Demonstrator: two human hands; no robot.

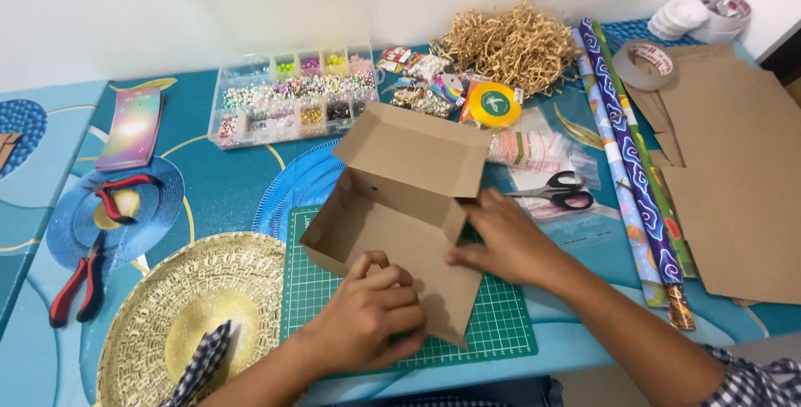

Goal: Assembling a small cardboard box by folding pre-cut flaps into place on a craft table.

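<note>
A brown cardboard box [400,198], partly folded with its lid flap standing open, rests on a green cutting mat [501,323]. My left hand [371,315] grips the box's near wall and front flap, fingers curled over the edge. My right hand [501,240] presses against the box's right side, fingertips on the corner fold. The box's interior looks empty.
Black scissors [559,192], a yellow tape roll [494,105], a clear bead organiser [292,96], shredded paper [509,40], wrapping paper rolls [626,156], flat cardboard sheets [743,173], red pliers [79,278], a gold woven mat [167,307] and a checked cloth [204,365] surround the mat.
</note>
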